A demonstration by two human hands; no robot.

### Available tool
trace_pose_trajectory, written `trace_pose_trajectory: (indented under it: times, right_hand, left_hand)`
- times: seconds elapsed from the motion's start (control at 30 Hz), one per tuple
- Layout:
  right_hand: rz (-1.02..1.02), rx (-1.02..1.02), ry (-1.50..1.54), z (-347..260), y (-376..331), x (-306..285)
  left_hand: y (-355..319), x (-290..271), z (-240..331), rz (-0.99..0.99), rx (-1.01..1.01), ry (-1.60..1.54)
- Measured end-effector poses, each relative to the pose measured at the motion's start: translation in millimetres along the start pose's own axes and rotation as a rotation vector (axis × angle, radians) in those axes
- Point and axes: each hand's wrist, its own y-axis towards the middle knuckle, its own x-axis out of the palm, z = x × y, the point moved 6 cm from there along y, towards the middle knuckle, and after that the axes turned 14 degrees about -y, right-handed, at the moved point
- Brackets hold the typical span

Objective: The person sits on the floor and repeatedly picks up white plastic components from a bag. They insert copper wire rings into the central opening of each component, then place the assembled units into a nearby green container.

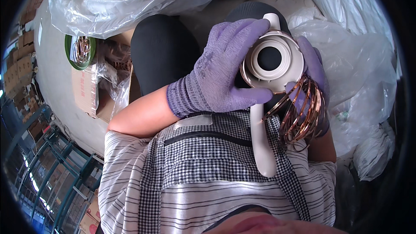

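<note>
cream lid (271, 60) between gloved hands

Purple gloves (221, 69), cream part (271, 60), copper rings (303, 112)

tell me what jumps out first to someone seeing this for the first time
At centre, two purple-gloved hands hold a cream plastic part with a round dark hole: the left hand wraps its side. The right hand also carries a bunch of copper-coloured rings just below. Clear plastic bags crowd the top and right.
</note>
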Motion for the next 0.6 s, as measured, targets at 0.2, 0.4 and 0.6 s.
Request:
trace_pose_trajectory:
  times: [0.2,0.4,0.6]
  right_hand:
    - [-0.012,0.194,0.125,2.9,-3.1,6.3]
    - [-0.041,0.269,0.104,4.9,-0.7,7.7]
    - [-0.040,0.297,0.351,29.8,-3.6,17.9]
  left_hand:
    - [-3.0,6.4,-9.0,0.072,-0.119,-0.198]
    - [4.2,3.3,-3.7,-0.061,-0.089,-0.112]
    - [10.4,4.5,-9.9,-0.009,0.049,-0.172]
